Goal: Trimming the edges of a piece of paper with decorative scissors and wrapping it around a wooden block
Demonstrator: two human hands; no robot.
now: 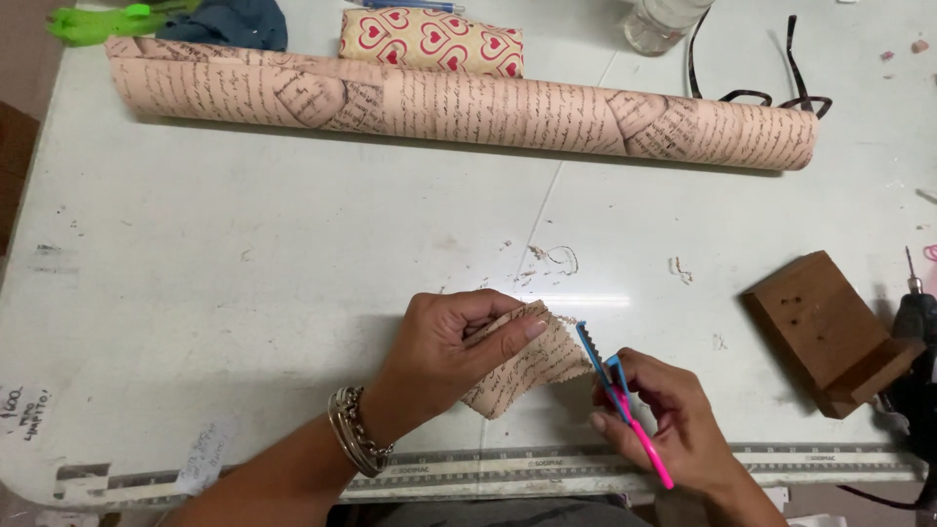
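My left hand (451, 346) pinches a small folded piece of tan paper (532, 369) printed with dark script, its edge cut in a zigzag. My right hand (669, 420) grips zigzag-blade scissors (613, 385) with blue and pink handles. The blades sit at the paper's right edge, pointing away from me. A silver bracelet is on my left wrist.
A long roll of the same script paper (459, 102) lies across the far table. Behind it is a roll with red hearts (429, 41). Glasses (752, 73) and a bottle (659, 21) are far right. A wooden block (830, 327) and a black tool (917, 332) sit at right. A ruler (488, 466) lines the near edge.
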